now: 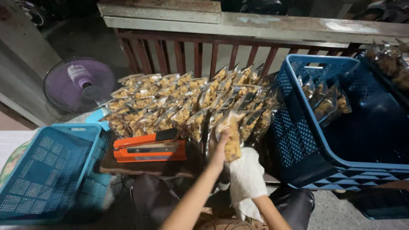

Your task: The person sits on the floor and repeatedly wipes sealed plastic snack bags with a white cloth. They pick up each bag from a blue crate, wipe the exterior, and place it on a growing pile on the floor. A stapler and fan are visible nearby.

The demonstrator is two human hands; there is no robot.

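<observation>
Both my hands hold one clear plastic bag of yellow-brown snack pieces (pixel 231 133) upright in front of me. My left hand (pixel 218 150) is bare and grips the bag's left side. My right hand (pixel 246 173) wears a white cloth glove and supports the bag from below and the right. Just beyond the bag lie rows of several sealed snack bags (pixel 179 102), leaning against each other. An orange heat sealer (pixel 149 148) with a black handle sits shut, to the left of my hands.
A light blue crate (pixel 47 170) stands tilted at the lower left. A darker blue crate (pixel 341 123) at the right holds a few snack bags. A purple fan (pixel 81 83) sits at the back left, before a red-brown wooden railing (pixel 196 53).
</observation>
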